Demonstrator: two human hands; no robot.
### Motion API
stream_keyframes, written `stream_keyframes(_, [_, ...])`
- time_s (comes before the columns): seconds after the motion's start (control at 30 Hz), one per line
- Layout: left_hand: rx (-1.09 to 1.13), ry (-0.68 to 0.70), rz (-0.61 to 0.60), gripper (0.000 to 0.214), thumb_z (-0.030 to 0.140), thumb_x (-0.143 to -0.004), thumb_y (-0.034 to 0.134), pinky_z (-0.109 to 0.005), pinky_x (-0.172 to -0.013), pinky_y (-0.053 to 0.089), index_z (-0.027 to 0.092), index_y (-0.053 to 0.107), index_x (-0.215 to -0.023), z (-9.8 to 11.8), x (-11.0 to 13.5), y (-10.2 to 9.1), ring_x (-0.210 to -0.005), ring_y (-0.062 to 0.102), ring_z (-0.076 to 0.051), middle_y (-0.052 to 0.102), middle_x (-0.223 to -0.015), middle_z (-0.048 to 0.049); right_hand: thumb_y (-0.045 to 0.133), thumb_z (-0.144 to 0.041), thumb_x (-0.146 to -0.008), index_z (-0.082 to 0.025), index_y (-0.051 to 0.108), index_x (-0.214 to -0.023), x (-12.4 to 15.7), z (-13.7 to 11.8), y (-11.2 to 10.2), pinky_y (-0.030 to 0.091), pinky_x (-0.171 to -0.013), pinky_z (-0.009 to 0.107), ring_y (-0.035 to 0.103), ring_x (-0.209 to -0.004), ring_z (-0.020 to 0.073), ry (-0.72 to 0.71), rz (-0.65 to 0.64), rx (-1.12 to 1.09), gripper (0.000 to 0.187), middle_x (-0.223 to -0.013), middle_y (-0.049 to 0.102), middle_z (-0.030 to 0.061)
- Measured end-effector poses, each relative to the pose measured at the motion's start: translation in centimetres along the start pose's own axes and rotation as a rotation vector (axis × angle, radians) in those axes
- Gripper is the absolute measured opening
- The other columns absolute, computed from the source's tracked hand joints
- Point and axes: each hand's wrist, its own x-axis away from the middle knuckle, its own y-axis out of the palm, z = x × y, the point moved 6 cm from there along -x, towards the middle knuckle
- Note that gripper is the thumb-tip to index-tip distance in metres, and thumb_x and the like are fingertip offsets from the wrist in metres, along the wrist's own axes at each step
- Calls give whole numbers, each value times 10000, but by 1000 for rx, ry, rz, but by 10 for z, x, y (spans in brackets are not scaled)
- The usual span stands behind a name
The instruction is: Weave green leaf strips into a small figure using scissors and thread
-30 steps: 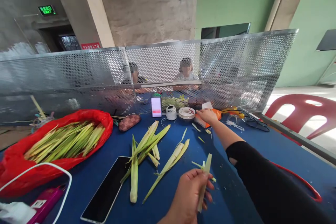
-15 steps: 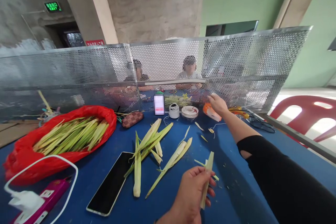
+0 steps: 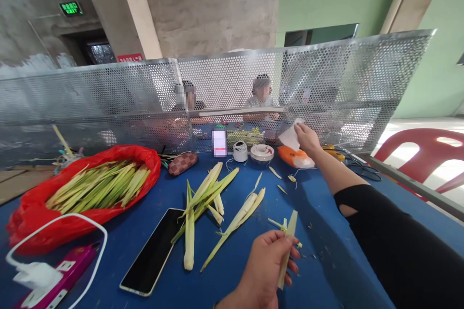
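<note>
Left hand (image 3: 270, 260), near, right of centre: closed, a pale husk strip (image 3: 288, 236) gripped between thumb and fingers, upper end leaning right. Green shreds (image 3: 277, 223) beside it (held or merely lying, cannot tell). Right hand (image 3: 306, 136), far right, arm outstretched: fingers pinching one white tissue (image 3: 290, 138), raised over an orange packet (image 3: 290, 154); whether its lower edge has come wholly free, cannot tell. Step in hand, by judgement: fetching a tissue while the strip is kept in reserve. Next move, by judgement, calls for lifting the tissue clear of the packet without tearing, the left hand's pinch unchanged. Outward, on the blue counter (image 3: 195, 294): one husk bundle (image 3: 242, 212), left of the strip; crossed husks (image 3: 189, 231), further left; dark phone (image 3: 152, 251), near left, its far end by those husks; red bag (image 3: 151, 155) of husks, left. Far row, left to right: checked pouch (image 3: 183, 164), upright phone (image 3: 219, 145), white spool (image 3: 239, 152), tape reel (image 3: 262, 153). Beyond: perforated screen (image 3: 232, 82).
</note>
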Motion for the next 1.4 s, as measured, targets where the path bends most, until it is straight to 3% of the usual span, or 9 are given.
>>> stream_keyframes(0.27, [21,121,18,342,406,-655,695,-191,-429,266,116,654,-831,9,-1,-8,-507,485,-73,582,-685,-8,406,-245,-799,-76,667,-1095,10,-38,-28,493,-724,400,638,-757,242,-4,88,-162,430,-859,698,123])
stream_keyframes(0.4, [13,211,130,359,410,-658,677,-197,-433,257,120,665,-870,20,-5,-19,-503,486,-72,591,-717,-11,479,-239,-806,-169,707,-908,91,-89,-55,485,-599,291,626,-648,171,-134,-82,-275,259,-769,699,39])
stream_keyframes(0.53, [2,286,163,202,311,-612,661,-211,-425,222,154,611,-729,23,-6,-22,-452,388,-70,496,-567,43,458,-215,-908,-214,667,-944,213,-154,-69,462,-828,353,642,-901,199,-797,-599,-263,212,-914,714,54])
stream_keyframes(0.63, [-27,277,8,108,223,-584,621,-206,-434,223,172,527,-594,25,0,-12,-463,335,-69,410,-489,64,387,-308,-964,-167,633,-846,247,-151,-73,425,-726,343,622,-689,196,-909,-592,83,306,-734,677,63])
stream_keyframes(0.83, [-310,260,-160,296,456,-736,602,-217,-411,256,162,617,-759,32,15,0,-465,471,-87,611,-684,-7,220,-394,-1008,-201,516,-626,231,-107,-92,261,-505,282,524,-450,146,-765,-390,303,521,-517,581,11])
stream_keyframes(1.07, [-875,822,41,134,309,-793,620,-257,-633,375,220,719,-792,46,31,8,-689,572,-152,690,-743,-20,247,-408,-993,-208,469,-599,233,-95,-95,261,-497,254,503,-449,132,-564,-490,162,495,-486,541,-9])
stream_keyframes(1.17, [-909,832,49,286,362,-861,530,-252,-593,365,214,711,-696,45,33,9,-629,559,-144,668,-655,-21,256,-441,-974,-210,429,-569,230,-90,-95,251,-487,251,430,-431,120,-434,-562,38,498,-464,482,-24])
stream_keyframes(1.27, [-795,687,68,283,366,-825,553,-236,-540,372,197,683,-638,46,25,1,-542,535,-131,629,-567,-10,379,-537,-897,-209,426,-526,211,-67,-97,233,-464,254,368,-434,114,-166,-554,-105,497,-446,432,-31])
stream_keyframes(1.4, [-549,505,119,237,334,-780,579,-215,-535,400,170,654,-628,48,13,-11,-537,543,-117,621,-561,-9,529,-523,-762,-203,518,-535,178,-8,-108,285,-415,257,388,-422,121,464,-160,-516,393,-453,455,-22])
